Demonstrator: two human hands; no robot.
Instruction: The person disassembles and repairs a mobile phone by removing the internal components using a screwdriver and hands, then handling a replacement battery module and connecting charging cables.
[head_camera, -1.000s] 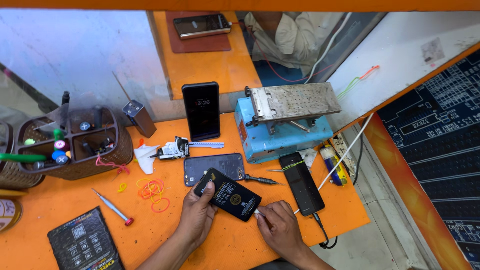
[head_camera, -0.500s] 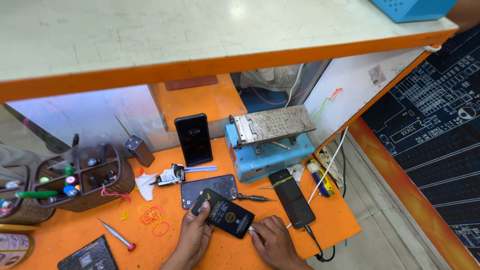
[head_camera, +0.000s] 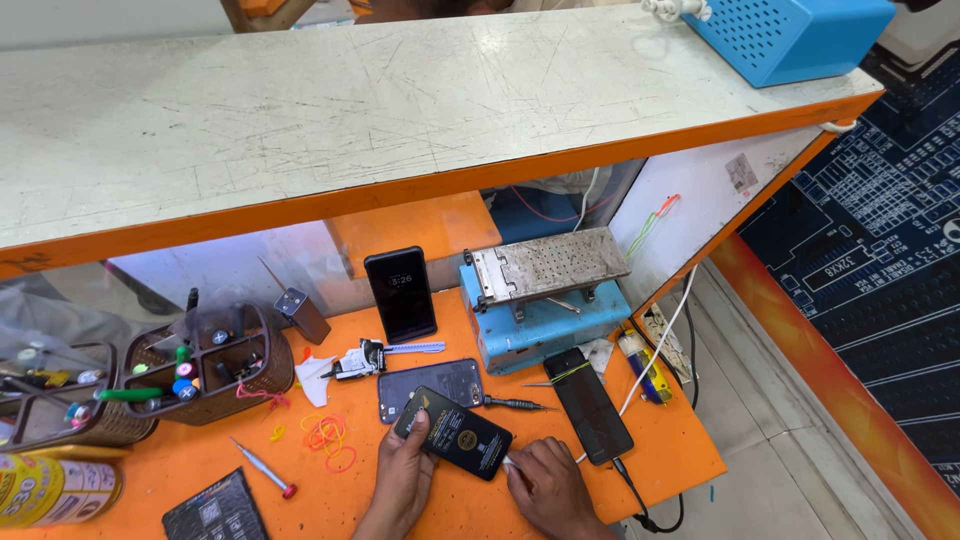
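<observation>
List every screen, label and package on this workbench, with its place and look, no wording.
Upright black phone: lit screen, leaning behind the bench.
Flat black phone: dark screen, cabled, right side.
Black phone with gold round emblem: held by left hand, right hand at its lower corner.
Yellow labelled can: far left.

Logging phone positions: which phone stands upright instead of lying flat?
The black phone leaning against the back panel, screen lit; the others lie flat on the bench or sit in the hands.
</observation>
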